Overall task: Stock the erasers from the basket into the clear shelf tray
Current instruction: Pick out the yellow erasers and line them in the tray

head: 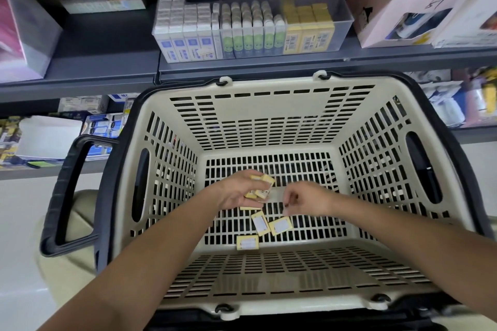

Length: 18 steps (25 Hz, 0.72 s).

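Head camera: left hand (234, 193) clutches several small yellow boxed erasers (262, 187); right hand (306, 200) curled, hold unclear. Three more lie on the beige slotted plastic basket (269, 121) floor, probably light, rigid, easily edge-pinched.

3 yellow erasers (280, 225) lie flat on the beige basket (269, 107) floor — clear tray (345, 12) mostly stocked.

1. This is a stationery shop: grey metal shelves (80, 86) carry boxed goods (390, 16).
2. A clear plastic tray (347, 17) holds rows of packaged erasers (309, 37) with barcodes.
3. A beige slotted plastic shopping basket (269, 105) stands before them.
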{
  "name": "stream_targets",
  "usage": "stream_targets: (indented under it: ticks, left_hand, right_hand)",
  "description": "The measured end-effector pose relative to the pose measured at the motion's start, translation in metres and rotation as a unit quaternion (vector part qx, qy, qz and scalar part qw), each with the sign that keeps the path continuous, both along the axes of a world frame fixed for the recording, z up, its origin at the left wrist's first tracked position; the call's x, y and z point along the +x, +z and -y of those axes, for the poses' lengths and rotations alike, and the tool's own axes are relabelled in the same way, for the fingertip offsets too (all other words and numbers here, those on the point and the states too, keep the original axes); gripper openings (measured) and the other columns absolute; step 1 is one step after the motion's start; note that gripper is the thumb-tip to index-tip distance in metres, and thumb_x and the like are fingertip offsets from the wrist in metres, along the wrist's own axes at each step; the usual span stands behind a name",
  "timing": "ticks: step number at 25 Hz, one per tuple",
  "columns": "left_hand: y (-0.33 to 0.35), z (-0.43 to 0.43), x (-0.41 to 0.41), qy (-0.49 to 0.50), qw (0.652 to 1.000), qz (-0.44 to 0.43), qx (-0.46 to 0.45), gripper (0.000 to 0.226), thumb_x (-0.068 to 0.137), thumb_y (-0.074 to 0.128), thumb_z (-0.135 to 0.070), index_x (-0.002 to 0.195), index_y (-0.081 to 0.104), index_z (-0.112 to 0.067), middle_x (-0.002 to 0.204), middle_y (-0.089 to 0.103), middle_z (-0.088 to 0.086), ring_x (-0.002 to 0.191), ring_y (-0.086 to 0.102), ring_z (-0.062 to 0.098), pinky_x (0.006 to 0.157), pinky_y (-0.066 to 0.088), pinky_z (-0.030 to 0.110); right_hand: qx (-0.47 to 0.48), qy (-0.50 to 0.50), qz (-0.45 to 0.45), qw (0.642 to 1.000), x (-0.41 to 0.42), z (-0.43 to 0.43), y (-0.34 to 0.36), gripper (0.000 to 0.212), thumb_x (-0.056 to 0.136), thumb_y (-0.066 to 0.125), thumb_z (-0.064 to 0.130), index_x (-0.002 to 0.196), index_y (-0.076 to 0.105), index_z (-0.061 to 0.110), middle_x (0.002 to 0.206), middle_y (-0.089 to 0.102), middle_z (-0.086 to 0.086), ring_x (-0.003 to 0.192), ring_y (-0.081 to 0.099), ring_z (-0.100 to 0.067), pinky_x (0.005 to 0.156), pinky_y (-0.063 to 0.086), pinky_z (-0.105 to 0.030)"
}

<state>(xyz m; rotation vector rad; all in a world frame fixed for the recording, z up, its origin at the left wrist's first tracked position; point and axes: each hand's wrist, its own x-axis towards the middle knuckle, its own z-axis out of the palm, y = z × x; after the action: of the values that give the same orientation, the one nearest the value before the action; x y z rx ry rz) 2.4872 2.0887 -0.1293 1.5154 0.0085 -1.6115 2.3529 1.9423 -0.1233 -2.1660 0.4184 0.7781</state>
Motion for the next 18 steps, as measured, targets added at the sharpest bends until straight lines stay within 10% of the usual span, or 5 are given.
stream_targets:
  ticks: [5,10,18]
  left_hand:
    - [0.000,-0.004,0.007,-0.002,1.000,-0.021,-0.009,0.032,0.085,0.065,-0.006,0.114,0.060,-0.017,0.099,0.063,0.009,0.081,0.066,0.018,0.071,0.058,0.031]
    - [0.000,-0.004,0.009,-0.002,0.998,-0.054,-0.029,0.031,0.083,0.066,-0.007,0.112,0.061,-0.015,0.103,0.067,0.010,0.090,0.067,0.022,0.079,0.057,0.035]
    - [0.004,-0.005,0.007,-0.050,0.991,-0.107,-0.063,0.040,0.078,0.067,-0.032,0.112,0.058,-0.015,0.102,0.067,0.006,0.095,0.065,0.019,0.077,0.055,0.031]
  right_hand:
    - [-0.181,0.302,0.022,0.936,-0.013,-0.024,-0.018,0.047,0.082,0.066,0.028,0.122,0.044,0.017,0.117,0.045,-0.004,0.099,0.053,-0.022,0.074,0.047,-0.032]
    - [0.013,0.069,0.020,0.997,0.006,-0.005,-0.001,0.018,0.082,0.064,0.021,0.100,0.059,0.023,0.098,0.060,0.002,0.078,0.059,-0.012,0.072,0.054,-0.027]
    - [0.172,-0.187,0.091,0.963,0.026,-0.007,0.014,0.010,0.088,0.060,0.016,0.086,0.051,0.017,0.072,0.066,-0.001,0.053,0.063,-0.001,0.050,0.048,-0.014]
